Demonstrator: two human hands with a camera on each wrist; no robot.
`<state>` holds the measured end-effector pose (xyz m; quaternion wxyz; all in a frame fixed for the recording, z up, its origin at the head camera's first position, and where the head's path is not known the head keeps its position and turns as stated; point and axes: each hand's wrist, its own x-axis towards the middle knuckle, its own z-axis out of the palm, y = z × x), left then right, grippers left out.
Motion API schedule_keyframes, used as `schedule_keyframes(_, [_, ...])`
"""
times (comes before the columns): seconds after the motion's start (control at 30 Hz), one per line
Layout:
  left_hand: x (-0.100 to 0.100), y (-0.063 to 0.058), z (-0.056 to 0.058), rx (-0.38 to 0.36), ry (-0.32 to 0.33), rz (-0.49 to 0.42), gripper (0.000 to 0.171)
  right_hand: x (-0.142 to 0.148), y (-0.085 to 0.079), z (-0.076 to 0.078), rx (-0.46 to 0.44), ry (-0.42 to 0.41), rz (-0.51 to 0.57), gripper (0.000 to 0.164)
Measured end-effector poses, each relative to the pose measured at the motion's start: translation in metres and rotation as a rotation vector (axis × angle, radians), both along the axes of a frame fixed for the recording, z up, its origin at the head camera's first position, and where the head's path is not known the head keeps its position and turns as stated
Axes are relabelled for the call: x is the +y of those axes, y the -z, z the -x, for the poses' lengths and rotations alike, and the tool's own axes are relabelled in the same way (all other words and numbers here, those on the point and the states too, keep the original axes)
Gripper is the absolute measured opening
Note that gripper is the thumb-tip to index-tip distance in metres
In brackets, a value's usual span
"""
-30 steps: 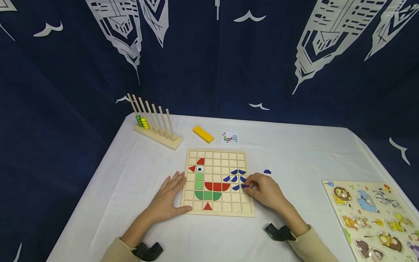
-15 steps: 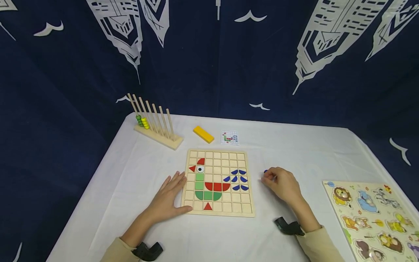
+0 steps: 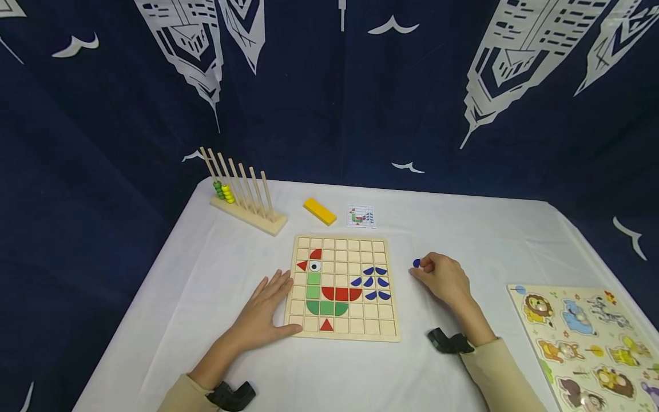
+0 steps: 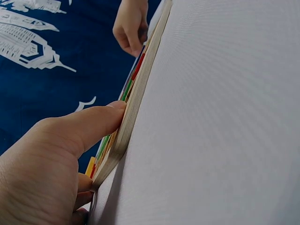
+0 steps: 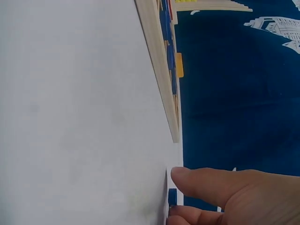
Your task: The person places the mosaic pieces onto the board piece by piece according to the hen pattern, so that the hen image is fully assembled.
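A square wooden grid board point(image 3: 368, 326) lies mid-table, with red, green and blue flat pieces forming a bird. The left hand point(image 3: 265, 315) lies at its left edge, fingers spread, with the thumb touching the near edge; in the left wrist view that thumb point(image 4: 101, 123) rests against the board's side. To the right of the board, the right hand point(image 3: 444, 279) pinches a blue half-round piece point(image 3: 416, 263) at its fingertips. In the right wrist view, the blue piece point(image 5: 172, 197) shows between thumb and finger, close to the tablecloth. Several blue pieces point(image 3: 368, 281) sit in the board's right-hand squares.
Behind the board lie a yellow block point(image 3: 320, 212) and a small picture card point(image 3: 361, 216) of a bird. A wooden peg stand point(image 3: 249, 214) with green and yellow beads is at back left. An animal puzzle board point(image 3: 587, 343) lies at right.
The right hand let go of a blue piece on the board, moved right to the loose blue piece and took hold of it, shifting it slightly. The left hand has stayed put.
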<state>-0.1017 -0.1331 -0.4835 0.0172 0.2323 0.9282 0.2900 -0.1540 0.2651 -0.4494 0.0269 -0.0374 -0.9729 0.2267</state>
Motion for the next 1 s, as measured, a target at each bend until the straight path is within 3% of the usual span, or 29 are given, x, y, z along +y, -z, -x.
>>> schedule_keyframes(0.23, [0.001, 0.001, 0.000, -0.018, -0.004, 0.015, 0.099, -0.005, 0.000, 0.016, 0.000, 0.025, -0.036, 0.020])
schedule_keyframes(0.37, [0.001, 0.000, 0.000, -0.017, -0.001, 0.010, 0.099, -0.007, -0.002, 0.014, 0.002, 0.024, -0.029, 0.018])
schedule_keyframes(0.47, [0.002, 0.000, 0.000, -0.014, 0.003, 0.008, 0.099, -0.011, -0.006, 0.003, 0.023, -0.011, -0.007, 0.017])
schedule_keyframes(0.77, [0.000, -0.001, 0.000, 0.006, 0.002, 0.008, 0.100, -0.040, -0.014, -0.046, 0.127, -0.253, 0.056, 0.013])
schedule_keyframes(1.0, [-0.001, -0.003, 0.000, -0.024, 0.005, 0.006, 0.100, -0.056, -0.006, -0.064, 0.118, -0.365, 0.071, 0.015])
